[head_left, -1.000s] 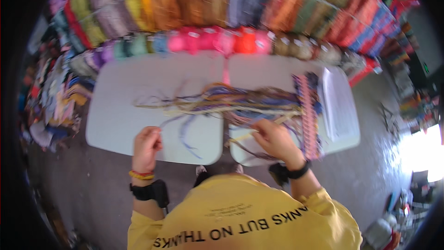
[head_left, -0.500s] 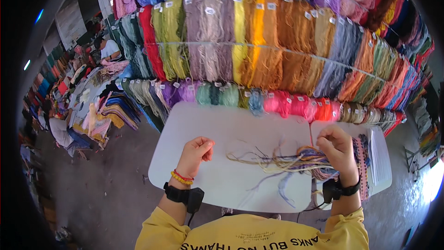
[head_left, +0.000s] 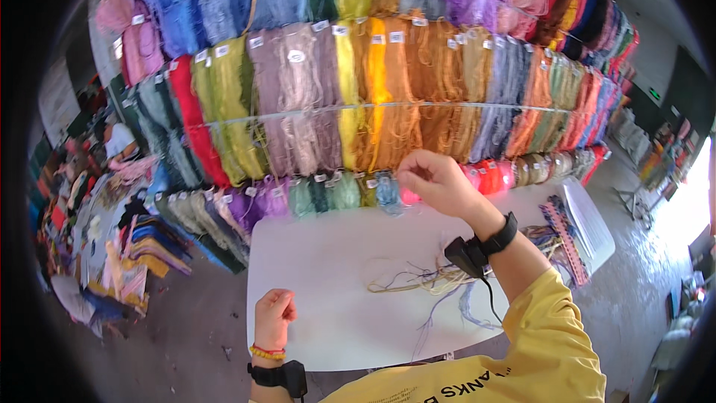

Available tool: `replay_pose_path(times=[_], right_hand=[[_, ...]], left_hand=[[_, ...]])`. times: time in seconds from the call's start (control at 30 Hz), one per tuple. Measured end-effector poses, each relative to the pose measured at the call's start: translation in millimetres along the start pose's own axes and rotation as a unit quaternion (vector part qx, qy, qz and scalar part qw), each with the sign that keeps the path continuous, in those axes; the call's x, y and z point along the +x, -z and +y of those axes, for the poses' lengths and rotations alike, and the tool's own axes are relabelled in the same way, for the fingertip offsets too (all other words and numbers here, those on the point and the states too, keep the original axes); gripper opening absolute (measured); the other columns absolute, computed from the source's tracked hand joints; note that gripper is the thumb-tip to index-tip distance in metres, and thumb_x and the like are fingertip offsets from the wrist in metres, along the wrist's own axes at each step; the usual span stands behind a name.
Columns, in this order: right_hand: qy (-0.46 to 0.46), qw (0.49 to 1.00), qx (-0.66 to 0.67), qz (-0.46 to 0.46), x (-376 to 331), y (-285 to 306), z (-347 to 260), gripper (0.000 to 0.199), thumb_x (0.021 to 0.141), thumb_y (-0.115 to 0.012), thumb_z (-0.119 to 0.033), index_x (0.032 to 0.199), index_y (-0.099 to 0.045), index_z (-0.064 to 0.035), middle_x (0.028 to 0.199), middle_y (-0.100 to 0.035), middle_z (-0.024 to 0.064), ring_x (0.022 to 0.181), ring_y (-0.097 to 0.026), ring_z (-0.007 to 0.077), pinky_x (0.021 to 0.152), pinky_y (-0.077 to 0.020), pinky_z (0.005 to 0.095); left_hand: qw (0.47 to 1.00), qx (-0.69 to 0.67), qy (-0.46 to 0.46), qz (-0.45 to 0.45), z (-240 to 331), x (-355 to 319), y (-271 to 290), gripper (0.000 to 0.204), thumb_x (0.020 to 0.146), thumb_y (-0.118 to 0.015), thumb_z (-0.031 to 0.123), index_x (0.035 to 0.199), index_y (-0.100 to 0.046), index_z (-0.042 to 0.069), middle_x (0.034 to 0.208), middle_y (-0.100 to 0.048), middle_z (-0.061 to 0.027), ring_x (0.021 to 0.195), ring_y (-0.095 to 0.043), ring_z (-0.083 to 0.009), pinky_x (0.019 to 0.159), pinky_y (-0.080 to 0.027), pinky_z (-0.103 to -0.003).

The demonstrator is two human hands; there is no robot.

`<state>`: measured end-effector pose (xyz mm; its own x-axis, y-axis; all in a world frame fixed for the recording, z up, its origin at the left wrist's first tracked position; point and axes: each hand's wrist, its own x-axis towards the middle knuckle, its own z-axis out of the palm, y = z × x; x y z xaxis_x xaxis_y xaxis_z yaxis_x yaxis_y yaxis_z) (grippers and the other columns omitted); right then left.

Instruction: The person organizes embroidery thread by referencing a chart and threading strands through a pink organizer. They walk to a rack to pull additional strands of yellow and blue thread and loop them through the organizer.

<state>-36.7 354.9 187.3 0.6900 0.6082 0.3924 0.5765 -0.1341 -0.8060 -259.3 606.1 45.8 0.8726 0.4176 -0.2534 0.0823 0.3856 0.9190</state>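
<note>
The right hand (head_left: 438, 183) hangs near the centre of the frame, before the lowest row of yarn, just beside a blue skein (head_left: 388, 195) and partly covering the pink skeins (head_left: 409, 195); its fingers are bent with the thumb near them, though I cannot tell whether the tips meet or grip anything; the left hand (head_left: 274, 315) is at the lower left, over the near left part of the white table (head_left: 321, 261), its fingers curled in and the thumb close against them; whether a thread lies between them I cannot tell; loose strands (head_left: 421, 278), tan and cream, spread over the tabletop right of the frame's middle, below the right wrist, with pale lavender strands (head_left: 468, 306) trailing toward the table's near edge; at the right of the frame a pink patterned band (head_left: 564, 242) lies across the bundle's end, beside a stack of white sheets (head_left: 589, 216); brown and orange hanks (head_left: 440, 67) hang across the upper middle; a black wrist strap (head_left: 498, 237) circles the right wrist, and a red and yellow bracelet (head_left: 267, 353) the left.
</note>
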Motion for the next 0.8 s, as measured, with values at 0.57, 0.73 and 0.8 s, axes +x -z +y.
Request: replay_pose_path(times=[0.57,0.73,0.8], right_hand=[[-0.001,0.889,-0.189,0.418,89.4,225.7,111.9,0.019,0.073,-0.057,-0.021,0.082,-0.061,-0.0045,0.075,-0.062,0.0106,0.071,-0.06,0.0221,0.065,-0.046,0.0319],[-0.035,0.89,-0.225,0.394,103.8,235.6,125.4,0.022,0.071,-0.059,-0.024,0.084,-0.06,-0.0056,0.077,-0.062,0.0111,0.075,-0.06,0.0263,0.068,-0.046,0.034],[-0.038,0.887,-0.217,0.407,104.6,233.1,124.7,0.022,0.071,-0.059,-0.024,0.084,-0.06,-0.0055,0.077,-0.062,0.0111,0.075,-0.06,0.0264,0.069,-0.0459,0.034]], left_hand=[[0.998,0.037,0.044,-0.006,-33.4,1.4,-109.5,0.009,0.081,-0.051,0.01,0.078,-0.054,0.002,0.059,-0.05,-0.0023,0.049,-0.045,-0.0096,0.047,-0.036,-0.022],[0.996,0.073,0.026,-0.032,-41.0,5.0,-150.7,0.01,0.081,-0.051,0.011,0.079,-0.054,0.001,0.06,-0.052,-0.0029,0.051,-0.047,-0.0098,0.048,-0.037,-0.023],[0.995,0.092,0.038,-0.032,-43.5,4.6,-164.0,0.011,0.081,-0.053,0.012,0.08,-0.054,0.001,0.061,-0.053,-0.0028,0.052,-0.048,-0.01,0.05,-0.038,-0.023]])
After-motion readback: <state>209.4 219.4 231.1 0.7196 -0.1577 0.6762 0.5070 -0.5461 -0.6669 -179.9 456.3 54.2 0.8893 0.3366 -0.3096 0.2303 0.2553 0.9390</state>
